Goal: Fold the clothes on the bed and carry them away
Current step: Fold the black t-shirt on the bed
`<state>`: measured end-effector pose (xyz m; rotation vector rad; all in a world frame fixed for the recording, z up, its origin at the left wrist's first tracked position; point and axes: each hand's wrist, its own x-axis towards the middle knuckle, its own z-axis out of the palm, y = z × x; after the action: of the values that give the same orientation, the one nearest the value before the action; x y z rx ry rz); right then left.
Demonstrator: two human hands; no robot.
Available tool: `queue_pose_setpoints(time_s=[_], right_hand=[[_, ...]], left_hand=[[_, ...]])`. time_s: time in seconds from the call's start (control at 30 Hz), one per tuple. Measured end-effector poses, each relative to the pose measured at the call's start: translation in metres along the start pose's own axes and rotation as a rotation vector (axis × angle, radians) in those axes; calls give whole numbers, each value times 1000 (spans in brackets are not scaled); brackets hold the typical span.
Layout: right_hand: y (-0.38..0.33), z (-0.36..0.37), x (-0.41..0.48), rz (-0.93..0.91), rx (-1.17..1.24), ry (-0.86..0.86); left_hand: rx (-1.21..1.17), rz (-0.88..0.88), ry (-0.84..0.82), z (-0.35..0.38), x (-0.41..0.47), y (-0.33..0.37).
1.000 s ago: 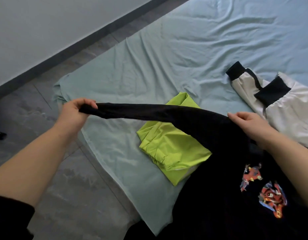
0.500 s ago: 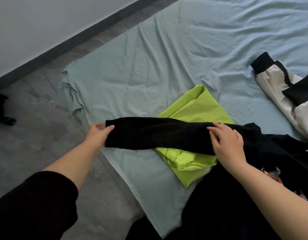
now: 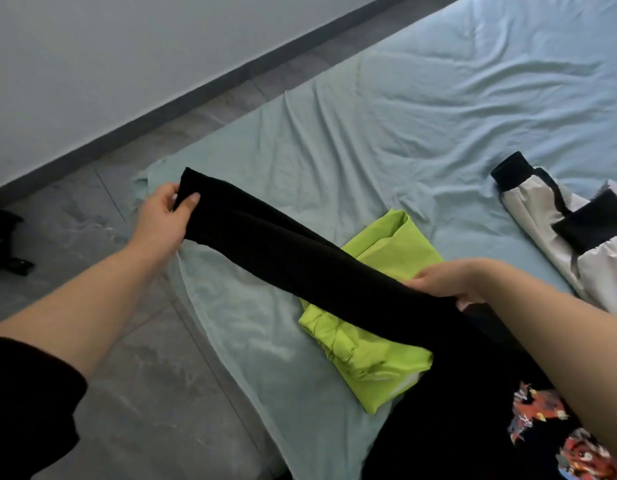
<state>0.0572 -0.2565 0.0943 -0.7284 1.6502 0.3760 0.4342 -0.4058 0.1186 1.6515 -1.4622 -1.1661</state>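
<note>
A black long-sleeved top (image 3: 449, 393) with a red and orange print lies at the near right of the bed. Its sleeve (image 3: 293, 258) is stretched out in the air to the left. My left hand (image 3: 165, 220) pinches the cuff end of that sleeve. My right hand (image 3: 449, 278) grips the sleeve near the shoulder. Under the sleeve lies a folded lime-green garment (image 3: 376, 341) on the pale blue-green sheet (image 3: 386, 133). A white and black jacket (image 3: 577, 230) lies at the right edge of the bed.
The sheet hangs over the bed's near left corner onto a grey tiled floor (image 3: 144, 393). A white wall with a dark skirting (image 3: 161, 105) runs behind. A dark object (image 3: 2, 244) sits on the floor at far left.
The sleeve, pressed flat over the green garment half a second ago, is now lifted and stretched out again; my left hand has moved up and away, my right hand has risen.
</note>
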Motion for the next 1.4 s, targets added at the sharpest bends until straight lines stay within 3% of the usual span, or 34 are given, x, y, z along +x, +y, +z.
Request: queue_pose_setpoints(time_s=[0.07,0.1,0.23,0.4,0.5,0.57,0.7,0.87,0.93,1.0,1.1,1.2,1.33,1.4], right_hand=[[-9,-18,-17,-144,94,2],[-17,-29,-23,-219,133,116],[-50,-64,-19,-400,221,809],[-54,-17,18,-484,174,904],[-27,63,28,-388,131,1049],[-14,111,35,-262,74,986],[-12,125,77,-78,-16,613],[-25,100,83,-65,115,541],[-17,107,65,-230,287,669],[-13,121,41,-440,669,731],[-20,141,0,-584,1203,425],[-15,147,-18,-607,1418,194],[41,133,-25,-483,1628,435],[86,127,-30,-402,1650,550]], left_hand=[[25,43,-10,-6,16,24],[57,58,-9,-8,25,33],[283,68,-7,-10,58,41],[521,55,13,2,71,9],[534,1,0,5,70,-14],[553,-16,16,3,68,-23],[592,-14,-6,-4,61,-28],[467,-4,-16,15,35,-17],[371,-16,-25,35,12,-9],[267,-15,-64,65,-20,-1],[104,-49,-206,120,-82,9],[14,-56,-401,173,-153,19],[31,-15,-693,218,-224,37],[108,132,-701,228,-239,39]])
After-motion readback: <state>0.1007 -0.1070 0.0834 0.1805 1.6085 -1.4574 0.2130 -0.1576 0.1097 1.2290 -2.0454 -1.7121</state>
